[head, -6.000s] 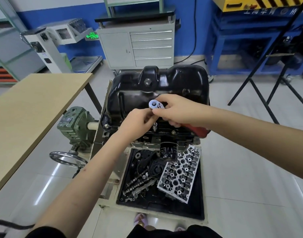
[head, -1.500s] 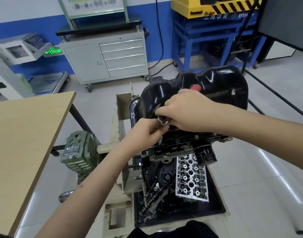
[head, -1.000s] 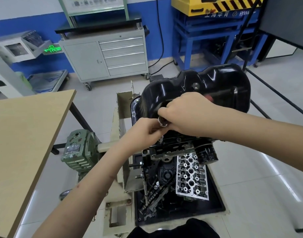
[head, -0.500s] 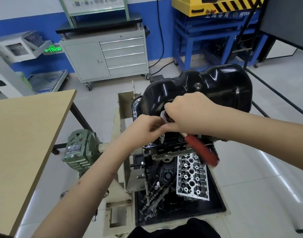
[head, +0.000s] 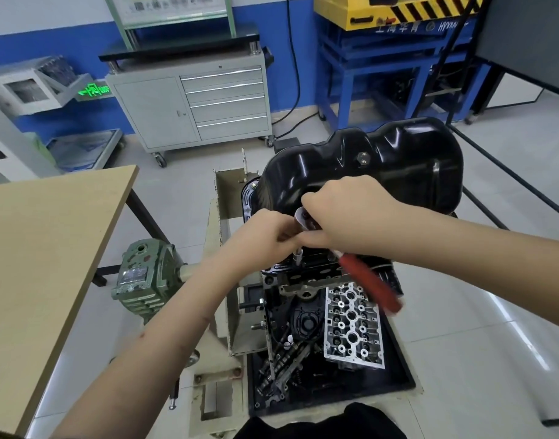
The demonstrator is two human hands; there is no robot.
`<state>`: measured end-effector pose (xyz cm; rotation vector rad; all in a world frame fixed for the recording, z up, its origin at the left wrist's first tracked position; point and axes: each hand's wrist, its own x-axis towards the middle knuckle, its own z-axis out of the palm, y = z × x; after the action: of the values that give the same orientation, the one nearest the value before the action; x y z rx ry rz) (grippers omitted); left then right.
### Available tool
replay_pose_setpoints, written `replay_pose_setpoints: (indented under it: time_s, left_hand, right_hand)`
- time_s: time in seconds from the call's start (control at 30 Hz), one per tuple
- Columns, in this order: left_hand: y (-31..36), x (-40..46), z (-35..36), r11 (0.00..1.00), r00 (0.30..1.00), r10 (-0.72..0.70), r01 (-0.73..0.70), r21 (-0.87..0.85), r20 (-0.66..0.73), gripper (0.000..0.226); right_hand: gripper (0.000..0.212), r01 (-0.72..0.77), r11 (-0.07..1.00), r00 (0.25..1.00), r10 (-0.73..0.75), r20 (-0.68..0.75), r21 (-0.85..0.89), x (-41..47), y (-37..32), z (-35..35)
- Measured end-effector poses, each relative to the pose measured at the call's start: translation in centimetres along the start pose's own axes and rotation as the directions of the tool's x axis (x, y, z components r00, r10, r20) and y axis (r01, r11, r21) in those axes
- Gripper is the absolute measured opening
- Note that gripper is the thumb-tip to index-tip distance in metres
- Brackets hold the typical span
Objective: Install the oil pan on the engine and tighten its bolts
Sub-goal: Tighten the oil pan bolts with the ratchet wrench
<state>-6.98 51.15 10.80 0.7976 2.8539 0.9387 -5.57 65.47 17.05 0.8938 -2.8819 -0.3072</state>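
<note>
A glossy black oil pan (head: 382,166) sits on top of the engine (head: 306,274), which is mounted on a stand. My right hand (head: 351,217) grips a ratchet wrench by its silver head (head: 300,217); its red handle (head: 370,283) slants down to the right. Below the head, the socket extension (head: 297,258) stands on a bolt at the pan's near flange. My left hand (head: 265,239) pinches the extension just under the ratchet head. The bolt itself is hidden.
A silver cylinder head (head: 354,327) and camshaft parts (head: 284,362) lie in the black tray (head: 404,369) under the engine. A green gearbox (head: 142,280) sticks out on the stand's left. A wooden table (head: 40,248) is at left, a grey tool cabinet (head: 195,103) behind.
The red handle has swung from behind my right hand, over the pan, round to the near right side. Both hands stay on the ratchet at the same bolt.
</note>
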Motion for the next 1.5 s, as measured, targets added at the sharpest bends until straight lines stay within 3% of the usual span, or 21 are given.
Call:
replay_pose_setpoints:
  time_s: [0.07,0.17,0.23,0.33,0.4,0.53,0.6,0.77,0.87,0.93,1.03,1.13,1.2,1.33,1.43,1.5]
  left_hand:
    - [0.1,0.3,-0.1,0.999,0.999,0.011,-0.013,0.050,0.040,0.035]
    - [0.0,0.5,-0.3,0.999,0.993,-0.008,0.003,0.038,0.118,0.033]
    - [-0.1,0.3,-0.1,0.999,0.991,-0.012,0.007,0.036,0.135,0.033]
    - [0.0,0.1,0.2,0.999,0.997,-0.041,0.039,0.035,0.060,0.036]
    - [0.1,0.0,0.4,0.998,0.999,-0.042,0.042,0.041,0.015,0.045]
    - [0.2,0.2,0.3,1.000,0.998,0.002,-0.003,0.011,0.066,0.038]
    - [0.1,0.3,0.4,0.999,0.994,-0.017,0.020,-0.025,0.106,0.031]
    - [-0.1,0.0,1.2,0.999,0.999,-0.041,0.041,0.007,0.017,0.028]
    - [-0.1,0.0,1.5,0.999,0.999,-0.024,0.025,0.027,-0.035,0.045]
    - [-0.2,0.1,1.4,1.000,1.000,0.008,-0.008,0.006,-0.017,0.040]
    - [-0.4,0.2,1.1,0.998,0.999,-0.016,0.018,-0.063,0.036,0.034]
    - [-0.5,0.0,1.1,0.999,1.000,-0.017,0.016,-0.032,-0.022,0.020]
    - [-0.6,-0.1,1.2,0.999,0.997,-0.041,0.042,0.024,-0.059,0.027]
    - [-0.5,0.1,1.4,1.000,0.999,0.005,-0.004,0.024,-0.046,0.046]
    - [-0.3,0.3,1.2,1.000,0.999,-0.020,0.020,0.014,0.033,0.041]
    - [-0.3,0.4,1.1,0.999,0.999,-0.035,0.035,-0.004,0.022,0.032]
  right_hand:
    - [0.018,0.061,0.998,0.998,-0.061,-0.021,-0.013,0.1,0.3,0.4]
    - [0.020,0.181,0.981,0.983,-0.182,-0.007,-0.074,0.3,0.8,0.5]
    - [0.013,0.182,0.980,0.983,-0.183,-0.008,-0.078,0.2,1.0,0.4]
    - [0.047,0.049,0.997,0.999,-0.049,0.006,-0.065,0.1,0.8,0.2]
    - [0.051,0.012,1.000,1.000,-0.012,-0.010,-0.025,0.0,0.6,0.4]
    - [0.022,0.201,0.978,0.979,-0.201,-0.010,-0.052,0.2,1.3,0.6]
    - [0.019,0.266,0.961,0.964,-0.266,0.013,-0.075,0.4,1.7,0.3]
    - [0.046,0.081,0.994,0.997,-0.081,-0.001,-0.078,0.2,1.2,0.2]
    - [0.026,0.140,0.990,0.990,-0.140,-0.013,-0.033,0.2,1.1,0.6]
    - [0.014,0.247,0.969,0.969,-0.247,0.009,-0.030,0.5,1.6,0.7]
    - [0.019,0.288,0.956,0.958,-0.287,0.023,-0.052,0.9,2.0,0.5]
    - [0.039,0.155,0.987,0.988,-0.154,0.024,-0.037,0.7,1.5,0.4]
    - [0.049,0.090,0.996,0.996,-0.089,0.015,-0.028,0.5,1.1,0.4]
    - [0.017,0.197,0.980,0.980,-0.197,-0.001,-0.004,0.6,1.2,0.8]
    - [0.014,0.239,0.969,0.971,-0.238,0.015,-0.058,0.8,1.6,0.5]
    - [0.029,0.162,0.986,0.986,-0.161,0.030,-0.045,0.5,1.5,0.2]
